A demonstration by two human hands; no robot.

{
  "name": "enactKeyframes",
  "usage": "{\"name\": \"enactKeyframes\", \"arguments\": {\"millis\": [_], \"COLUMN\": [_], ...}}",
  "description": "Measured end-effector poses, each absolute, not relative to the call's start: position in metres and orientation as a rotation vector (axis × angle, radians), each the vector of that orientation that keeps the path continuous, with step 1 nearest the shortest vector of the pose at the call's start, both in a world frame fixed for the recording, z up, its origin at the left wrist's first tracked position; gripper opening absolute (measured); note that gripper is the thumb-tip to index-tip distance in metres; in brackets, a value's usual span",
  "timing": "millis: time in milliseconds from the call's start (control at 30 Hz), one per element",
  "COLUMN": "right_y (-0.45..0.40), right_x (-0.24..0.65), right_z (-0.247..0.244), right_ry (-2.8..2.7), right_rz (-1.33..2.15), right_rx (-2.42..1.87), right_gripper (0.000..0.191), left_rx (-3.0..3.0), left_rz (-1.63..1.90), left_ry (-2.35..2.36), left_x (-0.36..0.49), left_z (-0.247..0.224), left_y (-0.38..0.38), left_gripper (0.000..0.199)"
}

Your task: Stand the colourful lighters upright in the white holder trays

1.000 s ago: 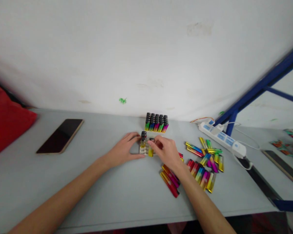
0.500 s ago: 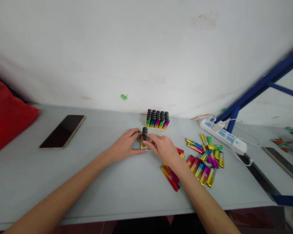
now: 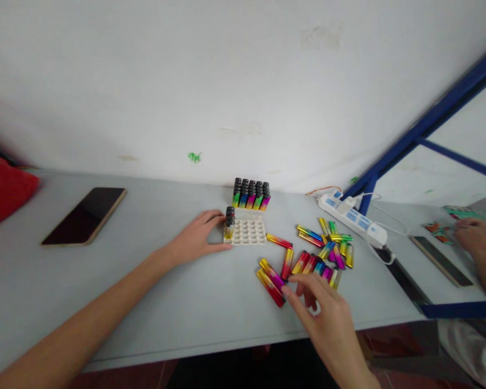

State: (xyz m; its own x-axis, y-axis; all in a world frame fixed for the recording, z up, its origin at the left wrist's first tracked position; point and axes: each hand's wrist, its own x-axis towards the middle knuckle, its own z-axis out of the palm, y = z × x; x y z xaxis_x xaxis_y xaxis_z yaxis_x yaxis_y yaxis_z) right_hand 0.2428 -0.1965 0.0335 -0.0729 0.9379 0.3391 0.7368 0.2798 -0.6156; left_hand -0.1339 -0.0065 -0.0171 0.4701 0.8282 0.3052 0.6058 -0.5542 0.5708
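Note:
A white tray with rows of square slots (image 3: 249,232) lies on the grey table, and a column of black-topped lighters (image 3: 229,222) stands upright along its left side. My left hand (image 3: 200,235) rests at the tray's left edge, thumb and fingers spread around that corner. Over the loose lighters at the right, my right hand (image 3: 322,305) is open, its fingertips near a magenta and yellow lighter (image 3: 271,273). Beside that one lies a red and yellow lighter (image 3: 270,288). Behind the tray stands a block of multicoloured lighters with black tops (image 3: 251,194).
Many shiny lighters (image 3: 328,248) are scattered to the right, before a white power strip (image 3: 352,219) with cables. A phone (image 3: 85,216) and a red cloth (image 3: 6,189) are at the left. Past the blue frame (image 3: 397,143), another person's hand (image 3: 476,237) shows.
My right hand has left the tray and moved right and nearer, over the loose lighters, its fingers now apart. My left hand stays at the tray. The whole view has shifted slightly.

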Motion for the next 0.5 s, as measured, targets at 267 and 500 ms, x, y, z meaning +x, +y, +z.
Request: {"name": "enactKeyframes", "arguments": {"millis": [267,500], "right_y": [-0.231,-0.207], "right_x": [0.192,0.204], "right_z": [-0.028,-0.015], "right_ry": [-1.634,-1.435], "right_rz": [0.074,0.457], "right_rx": [-1.658,-1.536], "right_gripper": [0.046,0.04], "left_rx": [2.322,2.348], "left_rz": [0.799,0.807], "left_ry": [1.201,1.202], "left_x": [-0.136,-0.138], "left_z": [-0.016,-0.024], "left_y": [-0.004,0.0], "left_gripper": [0.089,0.094]}}
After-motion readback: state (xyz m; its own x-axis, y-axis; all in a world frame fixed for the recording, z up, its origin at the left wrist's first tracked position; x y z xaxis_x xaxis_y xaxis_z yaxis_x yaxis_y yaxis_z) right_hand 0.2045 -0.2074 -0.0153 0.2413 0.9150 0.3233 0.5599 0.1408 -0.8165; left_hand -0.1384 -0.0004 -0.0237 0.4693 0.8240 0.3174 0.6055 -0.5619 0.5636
